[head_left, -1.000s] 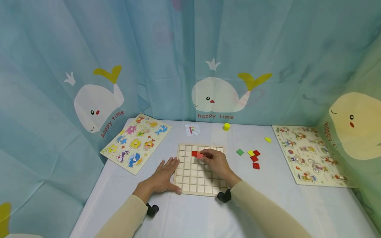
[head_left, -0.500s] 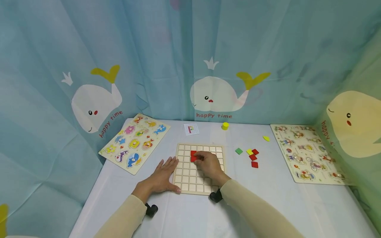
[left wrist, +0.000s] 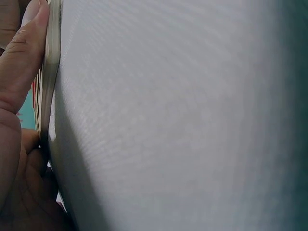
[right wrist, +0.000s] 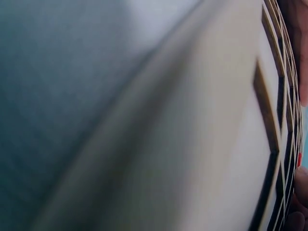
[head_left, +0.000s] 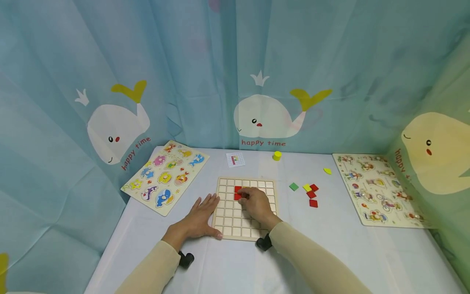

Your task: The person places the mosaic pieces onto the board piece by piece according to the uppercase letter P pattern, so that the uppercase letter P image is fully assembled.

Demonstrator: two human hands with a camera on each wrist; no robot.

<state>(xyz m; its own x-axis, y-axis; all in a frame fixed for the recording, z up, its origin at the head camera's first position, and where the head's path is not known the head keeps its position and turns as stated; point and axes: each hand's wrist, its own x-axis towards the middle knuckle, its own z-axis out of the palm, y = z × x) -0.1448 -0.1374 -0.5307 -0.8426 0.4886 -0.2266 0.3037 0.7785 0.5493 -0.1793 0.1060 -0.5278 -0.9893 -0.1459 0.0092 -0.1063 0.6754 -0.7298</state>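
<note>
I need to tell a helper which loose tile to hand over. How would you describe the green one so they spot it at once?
Start at the wooden grid board in the middle of the table, where the right hand rests. Just right of the board lies a small cluster of loose tiles. The green tile is the leftmost, nearest the board, and the only green among red and yellow.

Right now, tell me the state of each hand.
Left hand: open, flat against the grid board edge.
Right hand: on a red tile; grip cannot be told.
</note>
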